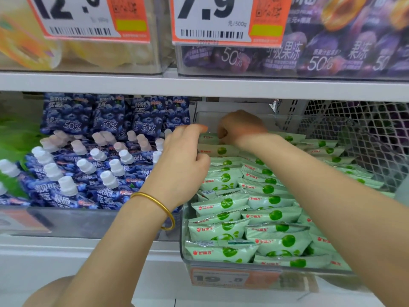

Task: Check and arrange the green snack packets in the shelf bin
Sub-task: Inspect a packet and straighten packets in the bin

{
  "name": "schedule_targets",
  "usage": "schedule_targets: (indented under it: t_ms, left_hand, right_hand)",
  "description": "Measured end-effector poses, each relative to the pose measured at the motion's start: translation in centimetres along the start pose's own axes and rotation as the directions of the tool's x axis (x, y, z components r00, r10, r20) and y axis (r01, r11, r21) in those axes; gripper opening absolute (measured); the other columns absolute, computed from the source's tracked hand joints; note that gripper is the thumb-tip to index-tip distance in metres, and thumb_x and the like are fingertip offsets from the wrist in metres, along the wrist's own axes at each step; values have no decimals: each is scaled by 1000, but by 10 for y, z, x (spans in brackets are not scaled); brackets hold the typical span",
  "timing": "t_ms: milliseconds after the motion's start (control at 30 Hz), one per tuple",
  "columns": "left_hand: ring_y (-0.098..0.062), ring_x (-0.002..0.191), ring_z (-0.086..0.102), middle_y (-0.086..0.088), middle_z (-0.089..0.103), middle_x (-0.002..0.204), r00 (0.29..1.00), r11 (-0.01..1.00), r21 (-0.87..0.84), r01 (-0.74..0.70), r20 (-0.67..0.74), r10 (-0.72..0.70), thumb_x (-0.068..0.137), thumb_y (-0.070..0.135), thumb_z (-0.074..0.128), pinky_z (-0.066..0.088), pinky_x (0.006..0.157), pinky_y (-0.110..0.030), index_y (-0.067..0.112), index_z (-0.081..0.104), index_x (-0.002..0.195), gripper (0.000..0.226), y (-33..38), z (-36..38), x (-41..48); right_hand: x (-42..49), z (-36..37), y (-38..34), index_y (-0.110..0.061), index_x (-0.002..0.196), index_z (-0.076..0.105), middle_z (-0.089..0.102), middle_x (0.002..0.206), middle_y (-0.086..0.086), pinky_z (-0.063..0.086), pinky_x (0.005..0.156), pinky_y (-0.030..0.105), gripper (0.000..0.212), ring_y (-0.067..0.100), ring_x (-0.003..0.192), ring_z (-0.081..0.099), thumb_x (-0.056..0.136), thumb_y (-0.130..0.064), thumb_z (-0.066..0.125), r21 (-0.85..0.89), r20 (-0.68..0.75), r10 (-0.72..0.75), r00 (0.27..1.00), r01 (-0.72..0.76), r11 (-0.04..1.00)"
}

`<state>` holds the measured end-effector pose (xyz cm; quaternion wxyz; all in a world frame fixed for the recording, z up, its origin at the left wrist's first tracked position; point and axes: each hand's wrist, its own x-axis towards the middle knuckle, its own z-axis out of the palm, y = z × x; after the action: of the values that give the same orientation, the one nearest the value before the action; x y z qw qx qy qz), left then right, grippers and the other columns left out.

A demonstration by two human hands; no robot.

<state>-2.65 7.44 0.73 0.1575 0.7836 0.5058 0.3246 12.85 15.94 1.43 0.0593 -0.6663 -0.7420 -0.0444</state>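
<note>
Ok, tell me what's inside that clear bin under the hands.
Green snack packets fill the clear bin in overlapping rows. The left hand and right hand cover its back; lower layers are hidden.

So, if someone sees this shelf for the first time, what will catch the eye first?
Two bare hands, the left hand with a gold bangle on its wrist and the right hand, reach among the green snack packets toward the back of a clear bin right of centre. To its left lie blue pouches with white caps, and big orange-edged price tags hang on the shelf above.
</note>
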Motion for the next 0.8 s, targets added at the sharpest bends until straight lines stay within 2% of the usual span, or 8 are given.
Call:
schedule_targets:
  t_ms: [100,167,333,467,567,633,700,800]
  left_hand:
    - [-20,127,32,-5,38,136,1000,1000,-13,5,1,-5,88,4,43,27,103,-27,16,38,137,51,0,-1,-1]
    - [-20,126,34,-5,39,135,1000,1000,-19,8,1,-8,88,5,43,29,104,-29,16,38,137,51,0,-1,-2]
    - [-21,122,36,-5,40,130,1000,1000,-23,8,-12,-8,88,5,43,31,102,-30,16,38,136,50,0,-1,-1]
    - [-21,119,39,-4,40,130,1000,1000,-21,2,-23,-3,88,6,43,30,96,-26,17,37,137,50,-1,-1,-1]
    - [-16,121,37,-3,42,130,995,999,-31,-32,-91,29,87,4,45,26,93,-16,14,41,134,48,-3,0,-1]
    - [-12,117,40,-3,47,124,975,995,-33,-90,-207,82,85,-1,46,24,90,-9,10,47,129,45,-3,-1,-2]
    - [-11,110,45,-1,51,115,941,988,-51,-143,-317,120,84,-5,45,29,89,-10,7,53,122,41,0,-2,-4]
    - [-6,106,50,5,52,110,926,966,-162,-201,-353,134,90,-1,43,39,91,-13,9,56,119,34,10,-5,-8]
  right_hand:
    - [4,8,-2,-23,88,63,62,108,5,38,72,28,7,28,102,57,86,-17,61,-50,6,-10,1000,10,999]
    - [4,9,-1,-25,90,64,58,108,5,36,72,27,12,29,103,55,86,-14,60,-47,-21,-19,1000,18,999]
    - [-3,-3,2,-21,79,61,62,97,1,43,74,28,7,23,102,54,85,-21,65,183,-109,46,993,-25,983]
    - [-22,-13,3,-15,92,67,66,99,2,48,79,31,10,23,96,57,87,-21,61,283,-245,55,968,18,959]
    - [-49,-8,10,-14,90,69,68,93,3,49,77,34,10,24,89,60,85,-22,66,333,-421,39,906,114,936]
    - [-70,-10,17,-14,89,72,70,90,0,48,76,32,11,18,82,61,83,-22,69,417,-489,94,867,138,898]
    - [-92,-16,25,-14,89,73,69,84,-7,45,74,26,9,7,72,57,81,-17,71,504,-546,130,828,200,840]
    - [-120,-24,35,-17,83,69,67,79,-13,52,69,31,13,13,69,62,81,-4,68,674,-529,152,835,304,674]
